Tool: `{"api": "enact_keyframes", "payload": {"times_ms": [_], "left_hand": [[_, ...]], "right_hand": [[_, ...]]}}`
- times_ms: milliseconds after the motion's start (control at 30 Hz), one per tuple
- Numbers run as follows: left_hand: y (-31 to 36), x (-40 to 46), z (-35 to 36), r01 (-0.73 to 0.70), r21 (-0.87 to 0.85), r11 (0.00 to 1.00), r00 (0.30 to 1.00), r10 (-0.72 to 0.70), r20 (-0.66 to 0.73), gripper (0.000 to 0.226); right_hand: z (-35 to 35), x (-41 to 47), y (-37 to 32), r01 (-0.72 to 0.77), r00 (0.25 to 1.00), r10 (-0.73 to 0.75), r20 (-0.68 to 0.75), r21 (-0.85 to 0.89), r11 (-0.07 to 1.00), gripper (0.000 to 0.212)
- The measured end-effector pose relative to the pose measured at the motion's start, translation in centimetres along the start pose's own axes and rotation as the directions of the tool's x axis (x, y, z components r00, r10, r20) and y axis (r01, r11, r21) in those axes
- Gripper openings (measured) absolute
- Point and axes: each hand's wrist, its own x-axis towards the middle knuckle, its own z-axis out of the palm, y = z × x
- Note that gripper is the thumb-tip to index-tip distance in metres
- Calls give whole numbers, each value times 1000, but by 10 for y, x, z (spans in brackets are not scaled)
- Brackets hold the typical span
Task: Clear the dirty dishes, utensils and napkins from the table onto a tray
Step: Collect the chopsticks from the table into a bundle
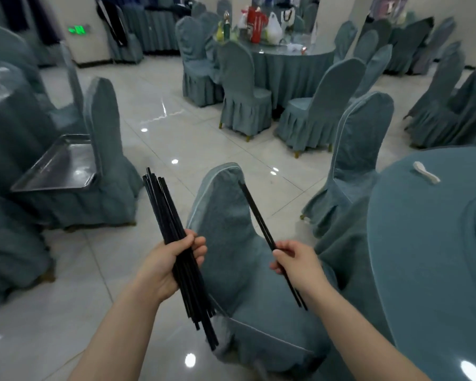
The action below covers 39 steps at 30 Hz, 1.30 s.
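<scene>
My left hand grips a thick bundle of black chopsticks, their ends fanning up and to the left. A pair of black chopsticks is held in my right hand, angled the same way. Both hands hover over a covered chair beside the round table at the right. A white napkin lies on that table's blue cloth. An empty metal tray rests on the seat of another covered chair at the left.
Covered chairs ring the table at my right. Shiny tiled floor runs between the tables. A far round table carries bottles and bags. Another draped table stands at the left behind the tray.
</scene>
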Motion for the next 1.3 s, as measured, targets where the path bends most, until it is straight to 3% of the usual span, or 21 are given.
{"api": "enact_keyframes", "payload": {"times_ms": [200,633,867,967,1133,1300], "left_hand": [[34,-13,-73,-56,-111,992,982,35,-188,12],[129,70,-170,-164,-192,968,945,98,-313,14],[217,156,-192,-231,-179,956,932,164,-323,18],[248,200,-193,-226,-168,960,942,171,-289,19],[275,265,-183,-123,-211,970,970,73,-230,15],[315,348,-163,-25,-182,983,987,-4,-160,14]], "right_hand": [[110,-14,-52,72,978,-54,204,-82,994,15],[305,62,-117,91,838,-13,546,-115,989,22],[383,164,-156,4,881,12,472,-33,999,18],[399,208,-173,34,910,-24,414,-15,999,14],[404,263,-192,83,933,-58,354,-57,995,11],[387,336,-203,67,982,-56,180,-57,996,5]]}}
